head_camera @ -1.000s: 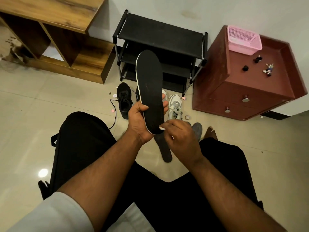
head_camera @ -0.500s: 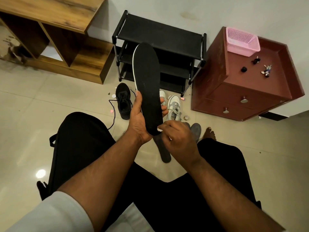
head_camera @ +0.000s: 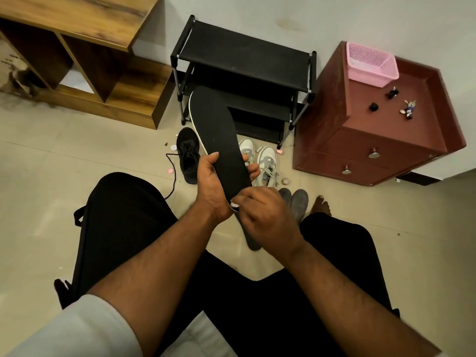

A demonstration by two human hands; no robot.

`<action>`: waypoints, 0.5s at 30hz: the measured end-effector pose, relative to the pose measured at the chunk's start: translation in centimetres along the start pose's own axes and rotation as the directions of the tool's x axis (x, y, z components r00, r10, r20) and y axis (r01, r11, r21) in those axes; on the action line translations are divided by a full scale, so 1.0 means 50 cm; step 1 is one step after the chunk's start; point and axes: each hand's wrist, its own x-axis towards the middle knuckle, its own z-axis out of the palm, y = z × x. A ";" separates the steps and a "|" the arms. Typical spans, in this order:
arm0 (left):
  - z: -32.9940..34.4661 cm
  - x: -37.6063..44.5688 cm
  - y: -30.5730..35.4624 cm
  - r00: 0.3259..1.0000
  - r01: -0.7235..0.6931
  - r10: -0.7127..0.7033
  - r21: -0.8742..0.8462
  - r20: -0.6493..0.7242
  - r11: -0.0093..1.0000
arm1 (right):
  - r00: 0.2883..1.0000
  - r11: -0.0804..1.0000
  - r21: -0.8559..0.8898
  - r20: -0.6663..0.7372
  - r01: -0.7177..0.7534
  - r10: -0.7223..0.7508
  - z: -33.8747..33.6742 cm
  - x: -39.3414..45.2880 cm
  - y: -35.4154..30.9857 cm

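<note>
Black insole held above the knees, toe end toward the shoe rack. Left hand grasps its lower half, thumb across the face. Right hand pinches a small white bit at the heel edge. Risk: a hard pull there bends the floppy insole or twists it from the left grip, dropping it to the floor

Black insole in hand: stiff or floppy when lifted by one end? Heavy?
Probably semi-stiff: the flat black insole with a white edge stands out past the left hand, gripped near its heel, without visible droop. Likely light: thumb and fingers alone carry it. Thin, so it would probably flex under a push; the right hand pinches its heel end.
</note>
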 end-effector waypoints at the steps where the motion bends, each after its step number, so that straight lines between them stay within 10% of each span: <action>1: 0.001 0.000 0.001 1.000 -0.004 0.004 0.001 0.004 1.000 | 0.999 0.999 0.007 0.011 0.033 -0.033 0.002 0.002 -0.014; 15: -0.007 0.001 0.001 0.999 0.034 -0.035 0.078 0.016 0.996 | 0.998 0.999 0.000 0.043 0.053 -0.053 -0.003 0.007 -0.009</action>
